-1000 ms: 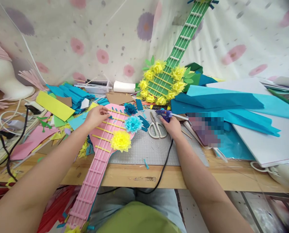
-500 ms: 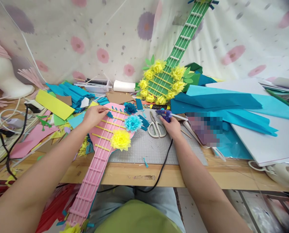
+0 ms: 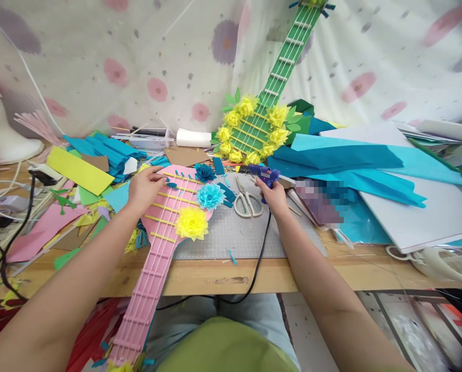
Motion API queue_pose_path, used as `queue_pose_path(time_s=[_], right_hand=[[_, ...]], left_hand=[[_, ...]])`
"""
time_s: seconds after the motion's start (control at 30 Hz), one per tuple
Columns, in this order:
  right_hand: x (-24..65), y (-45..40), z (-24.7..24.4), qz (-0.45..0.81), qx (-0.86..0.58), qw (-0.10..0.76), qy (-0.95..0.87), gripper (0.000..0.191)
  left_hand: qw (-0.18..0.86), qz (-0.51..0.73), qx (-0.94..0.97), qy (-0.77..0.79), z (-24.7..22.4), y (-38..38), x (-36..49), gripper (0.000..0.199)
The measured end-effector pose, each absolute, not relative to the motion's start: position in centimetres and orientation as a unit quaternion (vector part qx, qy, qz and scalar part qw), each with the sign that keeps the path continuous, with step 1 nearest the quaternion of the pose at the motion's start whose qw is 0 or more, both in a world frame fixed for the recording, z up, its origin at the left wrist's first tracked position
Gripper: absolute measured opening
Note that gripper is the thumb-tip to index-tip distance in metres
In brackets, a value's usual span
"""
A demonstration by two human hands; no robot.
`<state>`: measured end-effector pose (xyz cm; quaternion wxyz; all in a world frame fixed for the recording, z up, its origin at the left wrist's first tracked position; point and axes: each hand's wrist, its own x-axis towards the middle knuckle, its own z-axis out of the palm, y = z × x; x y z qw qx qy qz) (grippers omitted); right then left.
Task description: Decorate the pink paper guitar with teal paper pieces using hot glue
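Observation:
A pink paper guitar (image 3: 148,284) with white strings and yellow bars lies across the table edge, its neck pointing down toward my lap. Along its right side sit a dark blue flower (image 3: 205,172), a light blue flower (image 3: 210,196) and a yellow flower (image 3: 192,223). My left hand (image 3: 148,187) is closed at the top left of the guitar body, pinching a small dark blue paper piece (image 3: 171,185). In my right hand (image 3: 272,194) is a blue glue gun (image 3: 265,175), its fingers wrapped round the handle. Scissors (image 3: 248,203) lie between my hands on the grey cutting mat (image 3: 215,243).
A green paper guitar (image 3: 279,77) with yellow flowers leans on the curtain behind. Blue crepe paper (image 3: 339,159) and white board (image 3: 409,219) cover the right side. Paper scraps (image 3: 79,170) and cables (image 3: 29,206) crowd the left. The glue gun's black cord (image 3: 260,263) hangs over the edge.
The view has shifted slightly. My left hand stays over the guitar top with the blue piece. The glue gun has turned and lifted a little in my right hand.

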<state>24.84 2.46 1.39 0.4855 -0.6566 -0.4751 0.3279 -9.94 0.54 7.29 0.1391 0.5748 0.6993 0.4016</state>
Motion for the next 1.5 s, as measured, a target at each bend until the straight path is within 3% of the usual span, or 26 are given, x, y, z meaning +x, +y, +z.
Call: queue_pose_path(time_s=[0.1, 0.27, 0.63, 1.5], right_hand=[[23.7, 1.9, 3.4, 0.395, -0.571, 0.518, -0.5, 0.047], [21.1, 0.9, 6.6, 0.439, -0.505, 0.451, -0.591, 0.047], [18.0, -0.1, 7.9, 0.365, -0.439, 0.375, -0.73, 0.045], [17.8, 0.1, 8.4, 0.288, -0.485, 0.339, -0.753, 0.039]], left_hand=[[0.194, 0.475, 0.536, 0.671, 7.6, 0.5, -9.5, 0.047], [0.26, 0.554, 0.51, 0.604, 8.3, 0.2, -7.6, 0.053], [0.347, 0.568, 0.457, 0.59, 8.0, -0.6, -3.8, 0.041], [0.348, 0.552, 0.492, 0.576, 7.8, -0.5, -3.3, 0.034]])
